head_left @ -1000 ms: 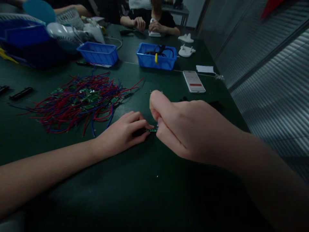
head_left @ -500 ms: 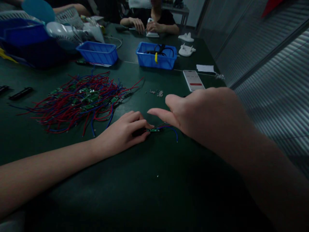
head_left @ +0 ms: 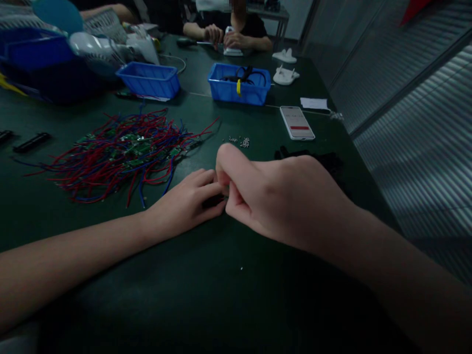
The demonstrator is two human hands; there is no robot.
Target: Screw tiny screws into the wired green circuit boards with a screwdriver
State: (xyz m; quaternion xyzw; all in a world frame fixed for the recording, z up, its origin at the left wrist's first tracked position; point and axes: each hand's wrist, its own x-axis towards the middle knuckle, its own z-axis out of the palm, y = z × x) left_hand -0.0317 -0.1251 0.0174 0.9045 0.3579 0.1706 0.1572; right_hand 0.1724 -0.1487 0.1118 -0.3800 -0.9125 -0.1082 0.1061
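My left hand (head_left: 197,199) rests on the green table, its thumb and fingers pinched on a small circuit board with wires. Nearly all of that board is covered by my right hand (head_left: 261,194), which is closed with bent fingers right at the left fingertips. Whatever the right fingers grip is hidden behind them. To the left lies a heap of circuit boards with red and blue wires (head_left: 127,152). Small screws (head_left: 244,142) are scattered just beyond my hands. Black plastic parts (head_left: 328,162) lie behind my right hand, partly covered by it.
A phone (head_left: 297,124) lies at the right. Farther back stand a blue bin with black cables (head_left: 239,93) and another blue bin (head_left: 151,81). Two black strips (head_left: 32,142) are at the far left. Across the table, a person's hands (head_left: 224,38) hold a white part.
My right hand has come left and slightly down to my left fingertips, and its fingers have curled closed. It now covers the circuit board and wires. My left hand has stayed put.
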